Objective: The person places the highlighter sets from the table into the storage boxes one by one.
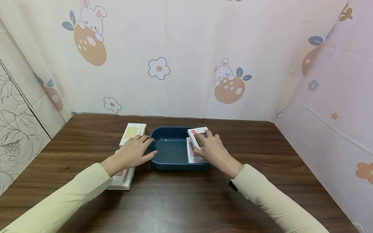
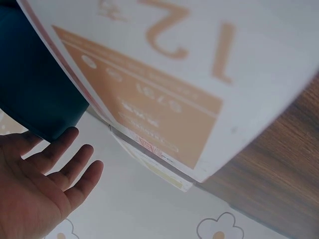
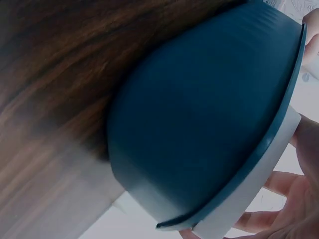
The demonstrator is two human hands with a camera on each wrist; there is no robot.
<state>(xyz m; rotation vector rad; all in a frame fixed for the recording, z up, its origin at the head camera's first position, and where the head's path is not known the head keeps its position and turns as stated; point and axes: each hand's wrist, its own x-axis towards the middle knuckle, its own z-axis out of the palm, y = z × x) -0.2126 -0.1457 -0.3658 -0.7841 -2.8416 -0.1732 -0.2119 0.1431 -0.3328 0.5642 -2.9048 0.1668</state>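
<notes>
A dark blue plastic tray (image 1: 172, 165) stands near the table's middle. My right hand (image 1: 214, 150) grips a white flat box (image 1: 191, 131) with a red logo and dark window, tilted at the tray's right end. Partly under it, a white box with a purple panel (image 1: 192, 157) lies inside the tray. In the right wrist view, the held box (image 3: 249, 189) shows as a white edge along the tray's rim. My left hand (image 1: 129, 153) is at the tray's left rim, fingers extended; the left wrist view shows its fingertips by the rim.
Left of the tray lie a white box with a yellow-green panel (image 1: 132, 131) and, nearer, white boxes with orange and reddish panels (image 1: 120, 183), partly under my left arm. The brown wooden table (image 1: 186, 200) backs onto a patterned curtain (image 1: 186, 90).
</notes>
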